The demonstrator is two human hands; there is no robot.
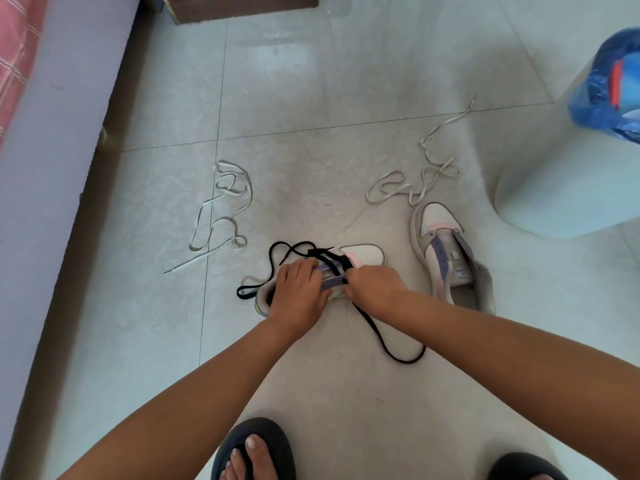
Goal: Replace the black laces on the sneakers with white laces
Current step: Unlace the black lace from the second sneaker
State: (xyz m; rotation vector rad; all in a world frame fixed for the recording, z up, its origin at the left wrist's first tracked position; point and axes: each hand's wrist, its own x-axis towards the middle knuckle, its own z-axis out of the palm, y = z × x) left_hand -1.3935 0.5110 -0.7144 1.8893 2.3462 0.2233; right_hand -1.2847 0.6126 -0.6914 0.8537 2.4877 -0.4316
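Sneakers first — two of them sit on the tiled floor (311, 98), toes pointing away from the person. The near sneaker (363, 253) lies mid-floor under both hands, and the black lace (381, 341) is threaded through only part of it: loops spill out past its left side, and a long tail runs out beneath the right wrist and curls back over the tile toward the person. The second sneaker (446, 258) stands just to the right, tongue exposed and no lace in its eyelets.

Now the grip. The left hand (298, 292) is clamped over the near sneaker's opening, fingers curled down onto the purple eyelet strip, holding the sneaker. The right hand (375, 289) is curled at the other eyelet strip, fingertips bunched right where the black lace crosses — it looks like a pinch on the lace, though the fingertips themselves are hidden.

Around them: one white lace (221, 216) lies in a loose tangle toward the floor's left side, well apart from the sneakers; the other white lace (415, 181) is snaked out just beyond the second sneaker's toe. A blue plastic bag (609, 88) sits at the right edge, a brown box (242, 5) at the far edge, and two feet in black sandals (256, 448) at the near edge.
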